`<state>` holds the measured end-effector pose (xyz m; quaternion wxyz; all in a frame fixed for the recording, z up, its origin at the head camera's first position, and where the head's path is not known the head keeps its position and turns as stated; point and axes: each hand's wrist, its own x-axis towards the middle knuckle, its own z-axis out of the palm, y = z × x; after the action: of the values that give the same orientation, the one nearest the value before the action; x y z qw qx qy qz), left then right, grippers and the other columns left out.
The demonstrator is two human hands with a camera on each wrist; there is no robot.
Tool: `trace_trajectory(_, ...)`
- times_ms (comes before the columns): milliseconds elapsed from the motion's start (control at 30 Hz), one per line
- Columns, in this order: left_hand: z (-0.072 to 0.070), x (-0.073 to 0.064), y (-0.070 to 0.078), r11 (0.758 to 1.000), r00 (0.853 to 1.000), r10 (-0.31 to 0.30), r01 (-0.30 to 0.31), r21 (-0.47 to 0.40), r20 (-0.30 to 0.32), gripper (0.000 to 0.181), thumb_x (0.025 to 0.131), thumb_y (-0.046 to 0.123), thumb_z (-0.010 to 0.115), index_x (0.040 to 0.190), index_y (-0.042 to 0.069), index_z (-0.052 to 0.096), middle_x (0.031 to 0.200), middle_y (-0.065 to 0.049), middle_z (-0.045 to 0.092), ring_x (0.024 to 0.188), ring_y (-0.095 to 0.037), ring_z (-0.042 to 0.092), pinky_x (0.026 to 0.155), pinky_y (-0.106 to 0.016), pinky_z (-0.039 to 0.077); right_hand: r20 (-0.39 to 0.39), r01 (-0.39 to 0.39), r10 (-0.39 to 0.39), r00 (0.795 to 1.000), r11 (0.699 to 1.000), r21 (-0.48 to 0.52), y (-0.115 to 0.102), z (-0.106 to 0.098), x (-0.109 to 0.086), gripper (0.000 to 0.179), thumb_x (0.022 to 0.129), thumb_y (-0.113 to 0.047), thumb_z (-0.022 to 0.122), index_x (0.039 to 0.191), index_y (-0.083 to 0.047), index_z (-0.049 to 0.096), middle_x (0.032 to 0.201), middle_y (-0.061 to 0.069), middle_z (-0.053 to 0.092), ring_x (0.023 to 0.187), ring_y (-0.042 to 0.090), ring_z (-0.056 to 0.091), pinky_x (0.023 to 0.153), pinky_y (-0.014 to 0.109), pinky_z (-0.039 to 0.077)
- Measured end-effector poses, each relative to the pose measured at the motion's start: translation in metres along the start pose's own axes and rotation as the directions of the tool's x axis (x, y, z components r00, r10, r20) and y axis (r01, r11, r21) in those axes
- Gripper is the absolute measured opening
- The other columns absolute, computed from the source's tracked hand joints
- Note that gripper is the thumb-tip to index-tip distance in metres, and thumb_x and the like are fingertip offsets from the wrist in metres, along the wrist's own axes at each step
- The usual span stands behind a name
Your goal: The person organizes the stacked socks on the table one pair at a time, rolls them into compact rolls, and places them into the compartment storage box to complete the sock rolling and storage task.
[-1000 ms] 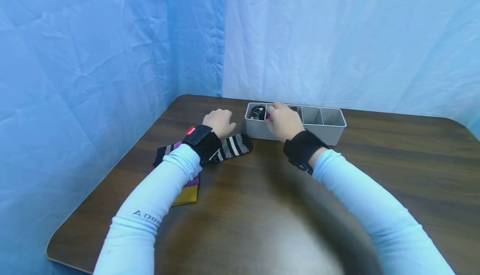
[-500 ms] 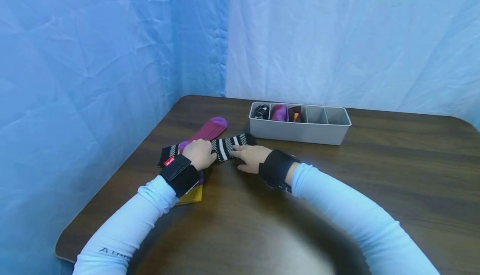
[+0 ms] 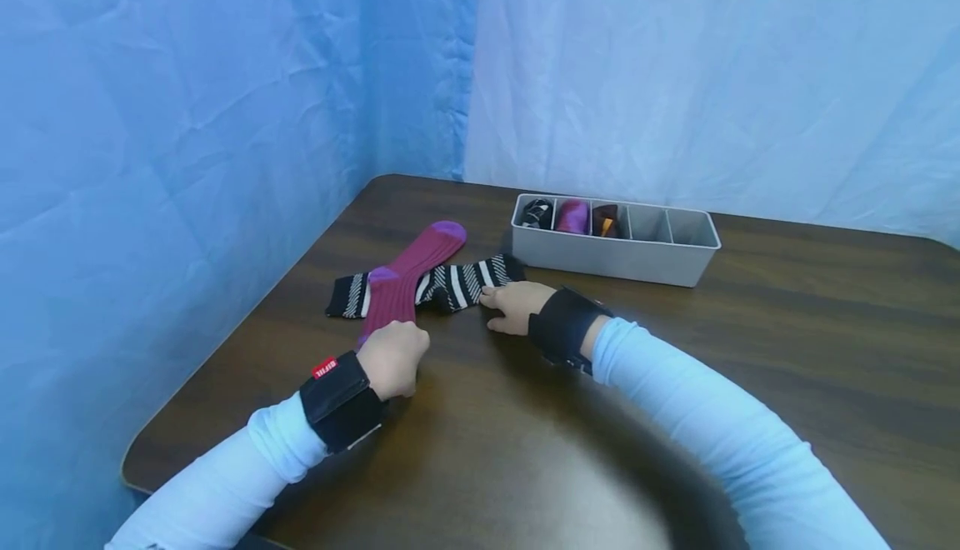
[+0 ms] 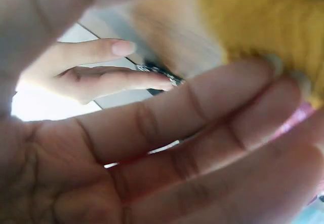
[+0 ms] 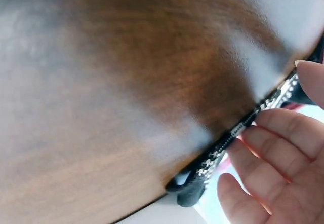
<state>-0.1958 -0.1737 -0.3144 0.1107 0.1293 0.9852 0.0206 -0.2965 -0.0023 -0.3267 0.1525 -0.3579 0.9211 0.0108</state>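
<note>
magenta sock (image 3: pixel 420 262) lies on the wood-grain table (image 3: pixel 787 317), crossed over the black-and-white striped sock (image 3: pixel 461 283). change from half a second ago: left hand (image 3: pixel 393 358) is relocated from the crossing point to the yellow cuff (image 4: pixel 268 19); its fingers lie close together and appear to pinch the cuff. right hand (image 3: pixel 517 308) remains near the striped sock's end beside the gray compartment box (image 3: pixel 615 258), fingers slightly spread, tips touching fabric. assessment: each hand now attends one sock; the overlap persists.
</note>
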Motion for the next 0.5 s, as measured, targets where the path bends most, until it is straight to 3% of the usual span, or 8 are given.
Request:
trace_trajectory(133, 0.005, 0.000, 0.004, 0.998, 0.997, 0.058, -0.057, 0.032, -0.048, 0.016, 0.066, 0.008, 0.070, 0.080, 0.003, 0.064, 0.062, -0.004, 0.057, 0.052, -0.013, 0.049, 0.054, -0.027, 0.045, 0.026, -0.027, 0.027, 0.999, 1.000, 0.001, -0.001, -0.001, 0.000, 0.048, 0.087, -0.032, 0.045, 0.131, -0.017, 0.034, 0.139, 0.001, 0.028, 0.126, 0.021, 0.029, 0.103, 0.037, 0.023)
trace_trajectory(267, 0.005, -0.009, 0.020, 0.986, 0.985, 0.164, -0.165, -0.004, -0.047, 0.011, 0.069, 0.008, 0.068, 0.078, 0.004, 0.064, 0.059, -0.001, 0.056, 0.050, -0.010, 0.047, 0.051, -0.023, 0.042, 0.042, -0.043, 0.044, 0.998, 0.999, -0.022, -0.003, -0.003, 0.001, 0.047, 0.088, -0.032, 0.043, 0.131, -0.017, 0.034, 0.139, 0.001, 0.027, 0.125, 0.022, 0.031, 0.102, 0.037, 0.024)
trace_trajectory(333, 0.006, -0.016, 0.031, 0.971, 0.971, 0.236, -0.237, -0.028, -0.042, 0.011, 0.070, 0.010, 0.067, 0.080, 0.005, 0.064, 0.057, 0.000, 0.055, 0.048, -0.007, 0.046, 0.050, -0.019, 0.041, 0.039, -0.035, 0.037, 0.999, 0.999, -0.039, -0.004, -0.004, 0.001, 0.046, 0.088, -0.031, 0.042, 0.131, -0.016, 0.034, 0.138, 0.003, 0.029, 0.124, 0.022, 0.033, 0.102, 0.037, 0.025)
trace_trajectory(500, 0.013, -0.025, 0.054, 0.910, 0.911, 0.405, -0.410, -0.064, -0.076, 0.010, 0.073, 0.014, 0.064, 0.081, 0.007, 0.064, 0.058, 0.002, 0.054, 0.047, -0.003, 0.043, 0.047, -0.014, 0.036, 0.007, 0.012, -0.012, 1.000, 0.999, -0.048, -0.005, -0.006, -0.001, 0.044, 0.089, -0.027, 0.041, 0.130, -0.010, 0.036, 0.137, 0.008, 0.031, 0.122, 0.026, 0.035, 0.101, 0.037, 0.027)
